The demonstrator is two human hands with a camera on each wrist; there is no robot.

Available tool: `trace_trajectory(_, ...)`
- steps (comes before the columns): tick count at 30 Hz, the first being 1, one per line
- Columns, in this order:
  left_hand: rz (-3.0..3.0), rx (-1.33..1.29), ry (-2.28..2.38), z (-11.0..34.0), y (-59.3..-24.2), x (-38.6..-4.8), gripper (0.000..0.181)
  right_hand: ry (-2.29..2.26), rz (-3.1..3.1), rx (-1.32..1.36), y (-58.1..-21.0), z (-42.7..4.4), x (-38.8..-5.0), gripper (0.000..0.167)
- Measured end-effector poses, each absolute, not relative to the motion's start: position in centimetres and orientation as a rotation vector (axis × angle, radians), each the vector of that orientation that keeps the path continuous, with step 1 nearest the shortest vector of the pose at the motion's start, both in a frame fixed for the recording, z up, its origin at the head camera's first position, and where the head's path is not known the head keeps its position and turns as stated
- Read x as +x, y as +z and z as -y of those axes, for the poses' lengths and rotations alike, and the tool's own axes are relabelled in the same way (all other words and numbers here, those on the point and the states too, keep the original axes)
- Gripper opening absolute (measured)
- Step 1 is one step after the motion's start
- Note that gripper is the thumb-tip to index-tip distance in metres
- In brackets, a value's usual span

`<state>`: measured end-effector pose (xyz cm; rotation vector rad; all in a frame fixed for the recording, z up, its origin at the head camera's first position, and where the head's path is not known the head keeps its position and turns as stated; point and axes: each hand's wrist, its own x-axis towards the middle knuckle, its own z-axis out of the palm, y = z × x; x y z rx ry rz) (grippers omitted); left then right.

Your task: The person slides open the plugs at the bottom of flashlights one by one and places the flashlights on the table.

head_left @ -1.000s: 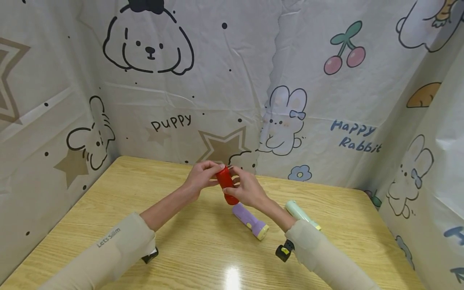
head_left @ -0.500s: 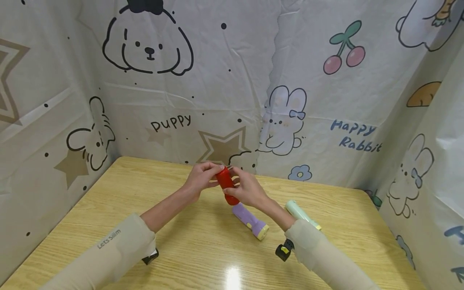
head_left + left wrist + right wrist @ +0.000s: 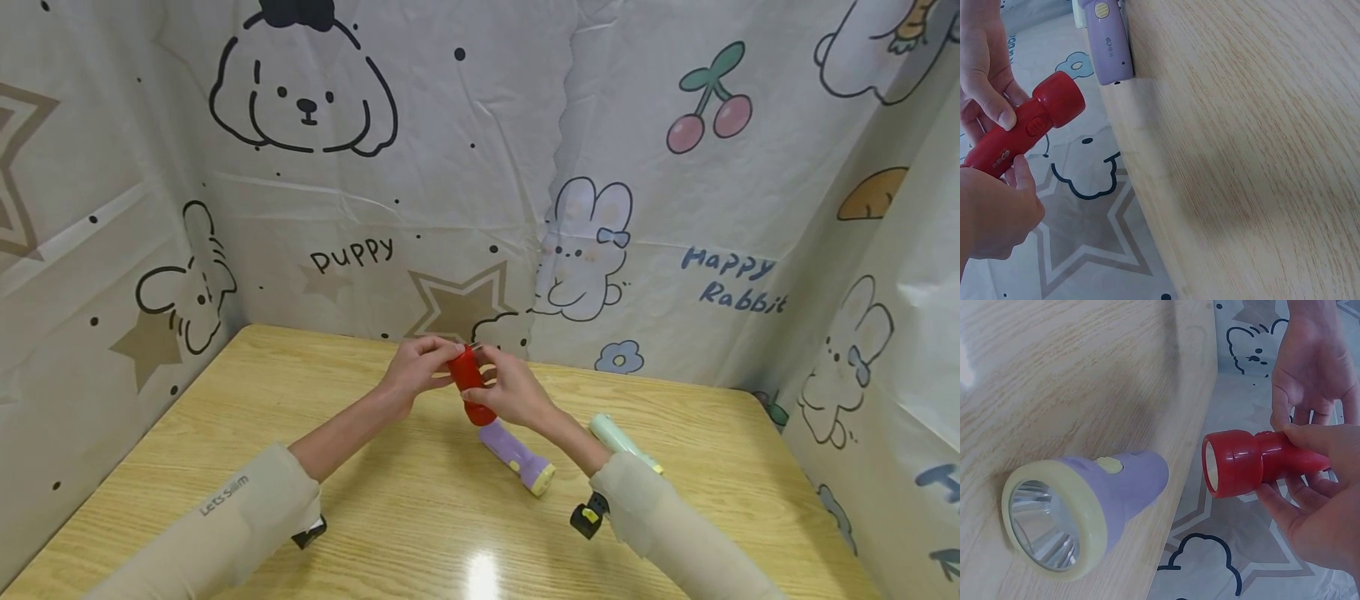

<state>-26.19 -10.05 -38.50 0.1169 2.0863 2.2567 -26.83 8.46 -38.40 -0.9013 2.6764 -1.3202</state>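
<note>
A red flashlight (image 3: 471, 387) is held up over the far part of the table, tilted, its head toward me and lower. My left hand (image 3: 412, 368) grips it near the tail end, the thumb on top. Around its body curl the thumb and fingers of my right hand (image 3: 516, 388). Thin metal prongs (image 3: 476, 344) show at the tail. In the left wrist view the switch of the red flashlight (image 3: 1037, 125) faces the camera, close to the right thumb. The right wrist view shows the lens side of its head (image 3: 1212, 465).
On the wooden table (image 3: 390, 517) lies a purple flashlight (image 3: 516, 457) with a pale yellow rim, just below the red one. A light green flashlight (image 3: 624, 442) lies farther right, partly behind the right forearm. A printed curtain (image 3: 465, 208) encloses the back and sides.
Both hands keep their hold on the red flashlight with no clear movement. The head view has shifted very slightly.
</note>
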Motion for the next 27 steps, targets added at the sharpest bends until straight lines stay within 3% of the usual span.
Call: trace_trajectory(27,-2.098,0.088,2.183,9.74,-37.91,-25.90,0.033,-1.480,-2.571,-0.839,-38.55,-8.59,-26.82,0.045)
